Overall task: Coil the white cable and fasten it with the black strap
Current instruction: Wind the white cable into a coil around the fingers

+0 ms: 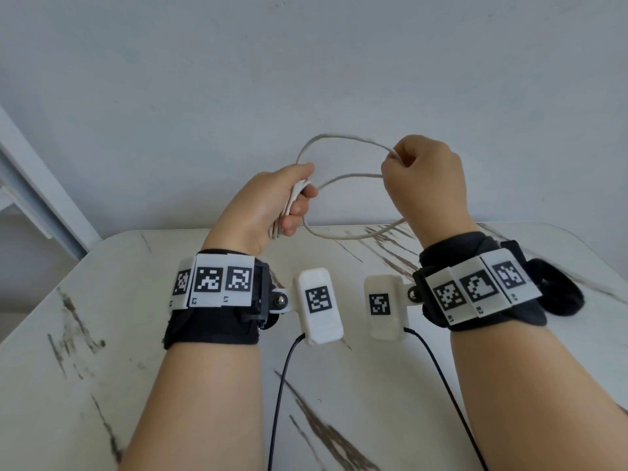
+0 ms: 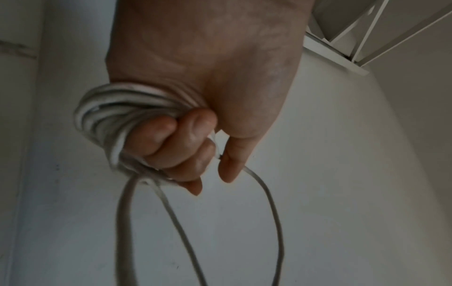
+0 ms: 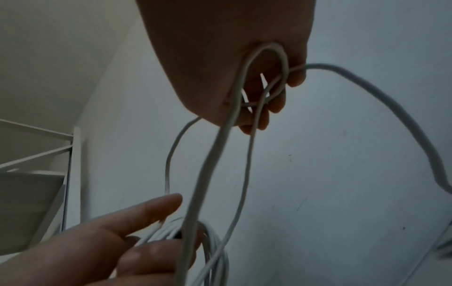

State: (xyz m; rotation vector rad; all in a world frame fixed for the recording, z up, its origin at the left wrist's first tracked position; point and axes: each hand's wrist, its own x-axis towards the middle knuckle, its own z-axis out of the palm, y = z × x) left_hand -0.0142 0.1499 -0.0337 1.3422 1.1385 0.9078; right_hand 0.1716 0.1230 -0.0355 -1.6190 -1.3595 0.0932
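White cable [image 1: 339, 178] held in the air above the marble table [image 1: 102, 334], several turns bunched in the left hand [image 1: 268, 205] with fingers curled round them, loose loops running to the right hand [image 1: 424, 178], fingers closed round a strand, black strap not seen

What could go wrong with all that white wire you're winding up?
The left hand grips many white cable loops at one spot only; they could slip and spring apart. The loose loops running to the right hand cross each other and might tangle. No black strap is in view.
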